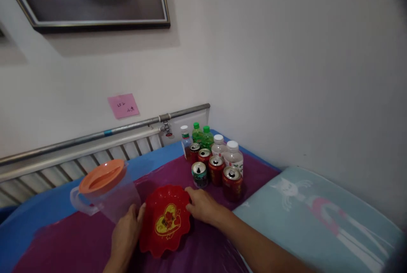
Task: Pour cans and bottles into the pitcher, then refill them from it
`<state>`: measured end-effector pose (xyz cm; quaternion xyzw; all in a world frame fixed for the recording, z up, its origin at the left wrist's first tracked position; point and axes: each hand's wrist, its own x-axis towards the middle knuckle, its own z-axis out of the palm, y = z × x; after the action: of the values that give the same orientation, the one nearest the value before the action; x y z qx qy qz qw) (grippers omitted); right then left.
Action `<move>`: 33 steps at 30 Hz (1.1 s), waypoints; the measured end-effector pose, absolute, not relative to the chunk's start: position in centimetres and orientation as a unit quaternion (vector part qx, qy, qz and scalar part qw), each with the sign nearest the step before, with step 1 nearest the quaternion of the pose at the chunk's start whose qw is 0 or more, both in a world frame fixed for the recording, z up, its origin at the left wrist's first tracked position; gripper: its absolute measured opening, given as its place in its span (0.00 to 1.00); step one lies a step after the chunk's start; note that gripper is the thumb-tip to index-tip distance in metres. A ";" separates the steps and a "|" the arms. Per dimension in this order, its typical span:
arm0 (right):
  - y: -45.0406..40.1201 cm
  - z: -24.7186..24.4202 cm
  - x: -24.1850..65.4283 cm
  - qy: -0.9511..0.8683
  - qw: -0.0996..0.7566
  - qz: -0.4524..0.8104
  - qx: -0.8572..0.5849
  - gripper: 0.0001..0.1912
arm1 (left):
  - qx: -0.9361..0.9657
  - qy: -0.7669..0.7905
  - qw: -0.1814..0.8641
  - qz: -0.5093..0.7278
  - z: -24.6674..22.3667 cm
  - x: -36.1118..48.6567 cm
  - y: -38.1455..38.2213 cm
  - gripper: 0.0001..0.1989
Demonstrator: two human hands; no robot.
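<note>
Your right hand [203, 206] is nearly closed, pinching the right rim of the red plate [167, 220] between thumb and fingers. Your left hand [125, 232] is partly curled, its thumb against the plate's left edge; you can't tell whether it grips, as the fingers underneath are hidden. The plate is between your hands, over the purple sheet [73, 243]. The clear jug [119, 201] with its orange lid [102, 176] is just beyond your left hand. Opened cans [217, 171] and capped bottles [233, 156] cluster beyond your right.
</note>
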<state>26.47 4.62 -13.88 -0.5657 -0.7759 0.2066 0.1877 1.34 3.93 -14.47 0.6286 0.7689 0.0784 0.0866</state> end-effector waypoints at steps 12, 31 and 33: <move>1.7 -12.7 27.6 -0.775 0.235 0.169 -0.562 0.18 | 0.672 0.732 0.093 0.058 -9.6 -0.1 -1.0 0.14; -9.6 -16.1 24.2 -0.820 0.352 0.269 -0.363 0.11 | 0.544 0.786 0.134 0.263 -15.5 -4.8 -20.6 0.11; -10.6 -16.0 21.8 -0.858 0.300 0.289 -0.300 0.11 | 0.545 0.784 0.127 0.270 -15.9 -4.6 -20.8 0.10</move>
<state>21.79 -10.56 -15.99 -0.3003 -0.8580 0.2889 0.3003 -4.59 -20.76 -15.92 0.5446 0.7838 0.2699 0.1273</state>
